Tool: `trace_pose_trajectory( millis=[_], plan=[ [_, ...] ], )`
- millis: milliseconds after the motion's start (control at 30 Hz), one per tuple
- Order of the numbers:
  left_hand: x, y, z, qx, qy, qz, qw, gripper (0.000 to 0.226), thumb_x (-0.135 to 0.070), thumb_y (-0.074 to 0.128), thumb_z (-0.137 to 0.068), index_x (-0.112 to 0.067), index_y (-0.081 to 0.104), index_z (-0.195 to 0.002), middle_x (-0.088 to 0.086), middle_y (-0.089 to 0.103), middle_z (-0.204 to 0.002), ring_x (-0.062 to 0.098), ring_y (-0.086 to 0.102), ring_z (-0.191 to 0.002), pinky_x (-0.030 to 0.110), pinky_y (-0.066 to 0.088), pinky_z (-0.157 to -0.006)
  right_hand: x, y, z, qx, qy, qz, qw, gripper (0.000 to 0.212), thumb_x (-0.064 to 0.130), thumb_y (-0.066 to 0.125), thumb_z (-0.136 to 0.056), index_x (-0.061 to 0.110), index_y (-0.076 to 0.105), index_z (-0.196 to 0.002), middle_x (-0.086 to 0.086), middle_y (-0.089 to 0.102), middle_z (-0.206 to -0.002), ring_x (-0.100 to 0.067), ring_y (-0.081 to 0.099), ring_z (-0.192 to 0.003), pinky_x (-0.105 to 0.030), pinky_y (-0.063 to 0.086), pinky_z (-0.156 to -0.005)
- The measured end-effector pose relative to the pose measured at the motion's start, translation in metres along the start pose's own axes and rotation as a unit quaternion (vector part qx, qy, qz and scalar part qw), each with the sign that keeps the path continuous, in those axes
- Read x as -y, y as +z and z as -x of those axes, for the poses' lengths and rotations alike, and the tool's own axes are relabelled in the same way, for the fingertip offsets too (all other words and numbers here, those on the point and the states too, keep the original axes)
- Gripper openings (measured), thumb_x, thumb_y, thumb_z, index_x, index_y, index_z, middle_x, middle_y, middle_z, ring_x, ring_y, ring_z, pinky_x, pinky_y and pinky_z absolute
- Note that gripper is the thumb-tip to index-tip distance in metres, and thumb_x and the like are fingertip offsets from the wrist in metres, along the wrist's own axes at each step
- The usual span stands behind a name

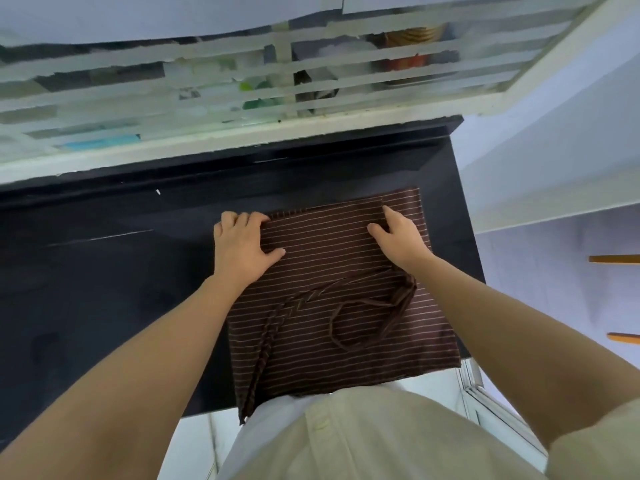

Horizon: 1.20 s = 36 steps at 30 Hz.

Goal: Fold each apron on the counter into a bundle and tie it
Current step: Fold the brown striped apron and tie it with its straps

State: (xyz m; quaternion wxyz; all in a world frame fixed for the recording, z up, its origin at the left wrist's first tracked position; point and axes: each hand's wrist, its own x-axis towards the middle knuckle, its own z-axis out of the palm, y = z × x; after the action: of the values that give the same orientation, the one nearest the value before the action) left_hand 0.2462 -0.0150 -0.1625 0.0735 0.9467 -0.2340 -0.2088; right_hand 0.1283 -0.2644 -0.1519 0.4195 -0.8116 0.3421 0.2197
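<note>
Left hand (242,239) and right hand (398,235), fingers spread, press flat the far end of the brown pinstriped cloth apron (339,299) on the black tabletop (104,271).

Bare counter (104,289) lies open left of the apron (339,327); window grille (242,88) blocks behind.

slatted white window (242,81); orange rods (614,259) at right; pale wall (554,116)
</note>
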Motion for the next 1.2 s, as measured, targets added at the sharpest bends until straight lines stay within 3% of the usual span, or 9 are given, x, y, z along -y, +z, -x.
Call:
trace_pose_trajectory(
  millis=[233, 333, 467, 600, 700, 833, 1000, 1200],
  plan=[
    [0.026, -0.021, -0.001, 0.005, -0.076, -0.008, 0.997, 0.062, -0.073, 0.054, -0.080, -0.023, 0.060, -0.116, 0.006, 0.059, -0.110, 0.027, 0.038, -0.116, 0.040, 0.030, -0.096, 0.003, 0.003, -0.002, -0.041, 0.035, -0.093, 0.994, 0.053, 0.027, 0.039, -0.105, 0.014, 0.023, -0.154, -0.005, 0.044, -0.148, -0.025, 0.045, -0.133, -0.032, 0.039, -0.104],
    [0.036, -0.022, -0.007, 0.015, -0.075, -0.002, 0.997, 0.057, -0.066, 0.050, -0.086, -0.023, 0.060, -0.122, 0.008, 0.059, -0.113, 0.029, 0.037, -0.117, 0.040, 0.030, -0.094, 0.002, 0.002, -0.007, -0.075, 0.034, -0.111, 0.990, 0.044, 0.025, 0.036, -0.106, 0.011, 0.035, -0.147, -0.002, 0.054, -0.126, -0.020, 0.053, -0.115, -0.028, 0.039, -0.090],
    [0.036, -0.021, -0.017, -0.003, -0.051, -0.016, 0.999, 0.041, -0.050, 0.049, -0.092, -0.021, 0.066, -0.114, 0.003, 0.062, -0.106, 0.030, 0.037, -0.114, 0.040, 0.030, -0.090, -0.004, 0.001, -0.013, -0.130, 0.038, -0.137, 0.981, 0.029, 0.023, 0.037, -0.104, 0.014, 0.049, -0.129, 0.001, 0.059, -0.109, -0.016, 0.059, -0.094, -0.031, 0.044, -0.083],
    [0.038, -0.020, -0.016, -0.012, -0.020, -0.062, 0.998, 0.032, -0.048, 0.053, -0.092, -0.022, 0.065, -0.107, 0.001, 0.061, -0.099, 0.029, 0.038, -0.109, 0.040, 0.029, -0.087, -0.009, -0.006, -0.016, -0.218, 0.026, -0.090, 0.971, 0.020, 0.022, 0.042, -0.103, 0.012, 0.056, -0.114, 0.002, 0.059, -0.095, -0.006, 0.054, -0.075, -0.026, 0.046, -0.076],
    [0.030, -0.014, -0.018, -0.020, -0.003, -0.108, 0.994, 0.038, -0.053, 0.053, -0.091, -0.022, 0.063, -0.111, 0.003, 0.061, -0.106, 0.031, 0.037, -0.114, 0.042, 0.031, -0.090, -0.013, -0.013, -0.023, -0.245, 0.041, -0.040, 0.968, 0.025, 0.024, 0.043, -0.104, 0.008, 0.058, -0.116, -0.005, 0.061, -0.101, -0.014, 0.056, -0.082, -0.027, 0.047, -0.083],
    [0.024, -0.010, -0.022, -0.029, -0.009, -0.138, 0.990, 0.047, -0.059, 0.051, -0.089, -0.021, 0.064, -0.114, 0.004, 0.060, -0.109, 0.031, 0.037, -0.115, 0.043, 0.032, -0.091, -0.011, -0.023, -0.033, -0.224, 0.080, -0.019, 0.971, 0.030, 0.024, 0.044, -0.104, 0.005, 0.055, -0.123, -0.012, 0.063, -0.116, -0.027, 0.060, -0.102, -0.033, 0.046, -0.090],
    [0.023, -0.002, -0.027, -0.040, -0.047, -0.155, 0.986, 0.046, -0.053, 0.048, -0.094, -0.017, 0.064, -0.117, 0.015, 0.051, -0.124, 0.037, 0.036, -0.120, 0.048, 0.032, -0.098, -0.014, -0.034, -0.046, -0.182, 0.108, 0.014, 0.977, 0.028, 0.023, 0.045, -0.103, 0.003, 0.056, -0.117, -0.010, 0.058, -0.101, -0.023, 0.056, -0.090, -0.029, 0.041, -0.079],
    [0.024, 0.002, -0.033, -0.089, -0.080, -0.161, 0.980, 0.044, -0.049, 0.049, -0.096, -0.009, 0.061, -0.110, 0.022, 0.045, -0.119, 0.039, 0.040, -0.108, 0.049, 0.036, -0.091, -0.020, -0.041, -0.053, -0.164, 0.099, 0.017, 0.981, 0.022, 0.023, 0.045, -0.101, 0.006, 0.055, -0.110, -0.008, 0.056, -0.095, -0.022, 0.054, -0.086, -0.030, 0.042, -0.077]
  ],
)
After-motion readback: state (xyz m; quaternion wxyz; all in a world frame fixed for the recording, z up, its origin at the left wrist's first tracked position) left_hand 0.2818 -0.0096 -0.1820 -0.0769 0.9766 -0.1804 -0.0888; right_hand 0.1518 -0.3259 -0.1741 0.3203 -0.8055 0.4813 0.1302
